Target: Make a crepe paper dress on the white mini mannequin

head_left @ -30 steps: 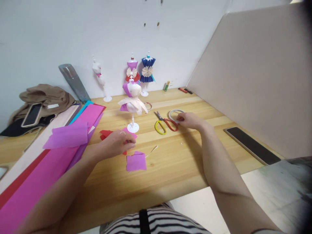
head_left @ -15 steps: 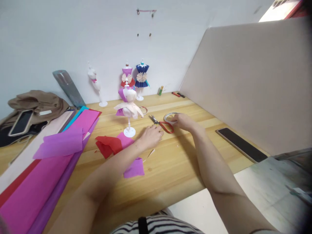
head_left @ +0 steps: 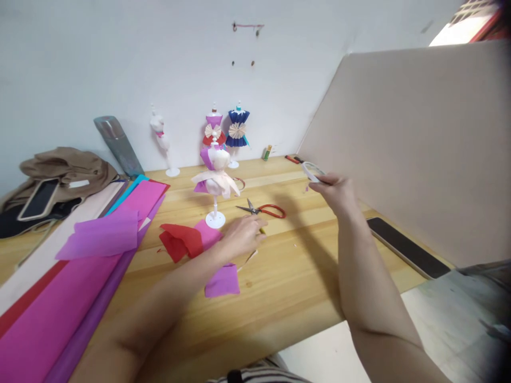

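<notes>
My right hand (head_left: 337, 192) is raised above the right part of the table, fingers closed on the edge of a thin white ring like a roll of tape (head_left: 312, 172). My left hand (head_left: 244, 234) rests low over the table with its fingers bent; a small yellowish thing (head_left: 262, 230) shows at the fingertips, too small to name. Just beyond it lie red-handled scissors (head_left: 271, 211), blades apart. A small white dress form (head_left: 217, 175) in purple and pale pink paper stands behind the left hand. Red paper (head_left: 181, 242) and a purple piece (head_left: 222, 280) lie near my left forearm.
Long coloured paper sheets (head_left: 96, 287) cover the left side, near a brown cloth (head_left: 67, 167), a phone (head_left: 39, 199) and a bottle (head_left: 118, 144). More dress forms (head_left: 238, 127) stand along the wall. Another phone (head_left: 407, 247) lies by the right partition (head_left: 423, 143).
My right hand has lifted the white ring off the table and moved right. The scissors have turned slightly, their blades wider apart. A yellowish thing now shows at my left fingertips.
</notes>
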Available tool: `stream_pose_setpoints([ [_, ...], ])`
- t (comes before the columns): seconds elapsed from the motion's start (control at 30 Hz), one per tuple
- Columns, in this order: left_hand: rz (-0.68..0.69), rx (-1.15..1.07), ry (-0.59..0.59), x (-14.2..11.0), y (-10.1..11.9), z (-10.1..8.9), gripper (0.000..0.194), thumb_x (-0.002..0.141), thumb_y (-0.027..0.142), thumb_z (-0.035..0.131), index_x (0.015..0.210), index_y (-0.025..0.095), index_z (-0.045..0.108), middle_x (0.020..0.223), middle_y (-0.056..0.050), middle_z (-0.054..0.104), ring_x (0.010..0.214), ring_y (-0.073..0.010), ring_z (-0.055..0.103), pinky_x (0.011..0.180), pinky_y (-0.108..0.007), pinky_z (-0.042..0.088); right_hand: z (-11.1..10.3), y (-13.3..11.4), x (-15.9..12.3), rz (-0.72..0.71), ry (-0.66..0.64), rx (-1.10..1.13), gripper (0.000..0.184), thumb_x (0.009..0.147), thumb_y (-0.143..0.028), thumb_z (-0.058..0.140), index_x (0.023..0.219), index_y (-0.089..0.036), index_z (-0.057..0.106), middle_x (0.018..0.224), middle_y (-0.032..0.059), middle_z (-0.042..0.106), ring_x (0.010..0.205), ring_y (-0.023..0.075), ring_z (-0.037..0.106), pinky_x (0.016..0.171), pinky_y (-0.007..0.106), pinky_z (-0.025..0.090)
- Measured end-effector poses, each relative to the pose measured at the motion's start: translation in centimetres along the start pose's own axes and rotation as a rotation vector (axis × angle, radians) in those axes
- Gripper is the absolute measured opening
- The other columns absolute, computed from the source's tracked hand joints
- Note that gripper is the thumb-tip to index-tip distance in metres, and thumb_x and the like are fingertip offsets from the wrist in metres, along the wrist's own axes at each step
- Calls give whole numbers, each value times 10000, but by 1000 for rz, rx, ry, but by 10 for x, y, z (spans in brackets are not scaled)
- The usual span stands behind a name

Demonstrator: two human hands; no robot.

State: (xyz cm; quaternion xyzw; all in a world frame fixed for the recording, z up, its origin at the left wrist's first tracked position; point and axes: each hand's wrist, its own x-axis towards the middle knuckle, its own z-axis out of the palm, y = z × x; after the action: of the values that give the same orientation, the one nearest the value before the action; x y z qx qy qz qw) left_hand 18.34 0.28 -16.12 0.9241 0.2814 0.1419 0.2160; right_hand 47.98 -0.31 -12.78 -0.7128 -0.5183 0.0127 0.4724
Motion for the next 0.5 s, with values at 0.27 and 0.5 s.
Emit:
stream_pose_setpoints([
  [0.27,-247,-1271,156,0,23,-15,611,845,306,733,1406,160,541,1315,-180,646,794,-142,689,631,-250,547,27,-95,-47,22,-94,629,143,627,-235,781,770,-225,788,754,19,713,774,206,645,724,354,514],
  [0.5,-168,-1324,252,3,38,-26,496,809,267,764,1264,156,599,954,-68,745,612,-107,682,569,-223,538,26,-112,-59,18,-197,643,159,637,-212,773,791,-243,796,675,-5,618,669,177,583,626,335,476],
])
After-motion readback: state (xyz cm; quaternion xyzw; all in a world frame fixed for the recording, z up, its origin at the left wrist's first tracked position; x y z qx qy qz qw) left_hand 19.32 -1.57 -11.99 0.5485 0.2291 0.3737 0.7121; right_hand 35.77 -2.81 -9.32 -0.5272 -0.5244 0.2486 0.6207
